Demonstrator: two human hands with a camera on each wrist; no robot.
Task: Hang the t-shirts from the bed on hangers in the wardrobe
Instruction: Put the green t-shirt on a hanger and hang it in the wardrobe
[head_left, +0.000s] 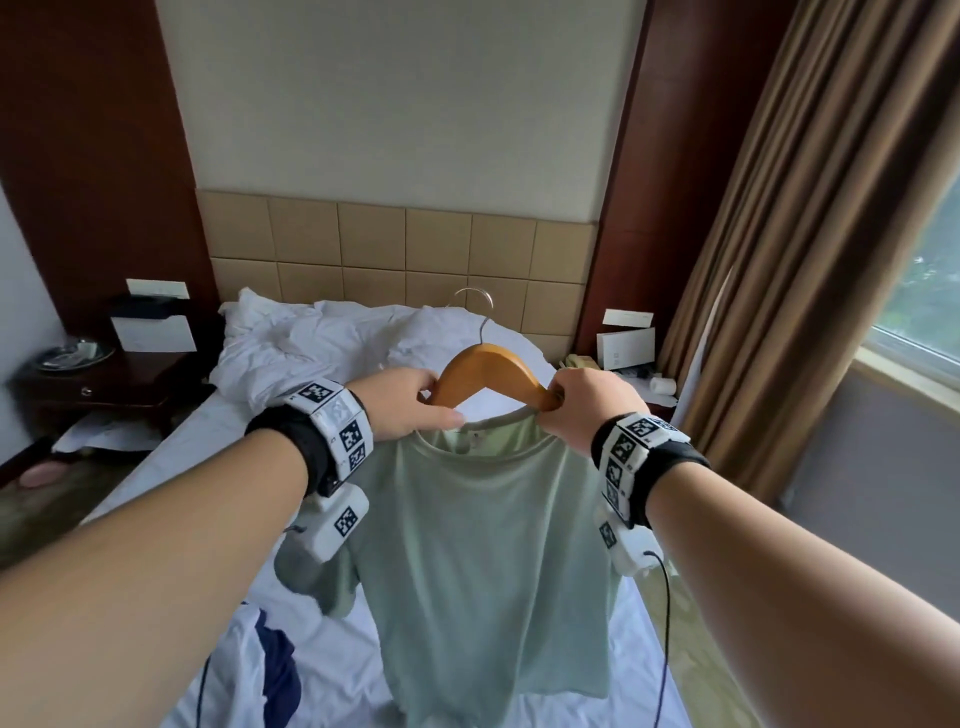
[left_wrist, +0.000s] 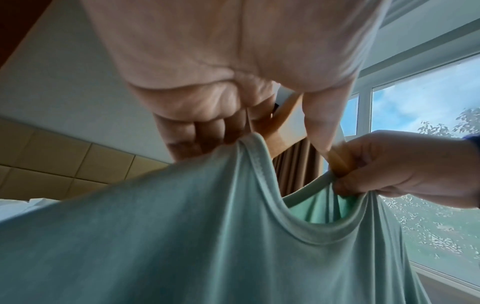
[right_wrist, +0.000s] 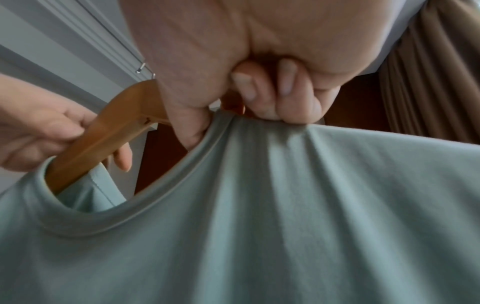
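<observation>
Hotel bed (head_left: 218, 457) with white sheets lying below. Pale green t-shirt (head_left: 483, 561) hanging above it, wooden hanger (head_left: 488, 366) going into neckline. Left hand (head_left: 402, 405) gripping hanger's left arm plus collar; right hand (head_left: 587, 408) pinching collar and hanger's right end.

No readable text anywhere; wrist bands (head_left: 343, 423) carry only black-white coded squares; bedside cards (head_left: 627, 317) perhaps printed, too blurred.
</observation>
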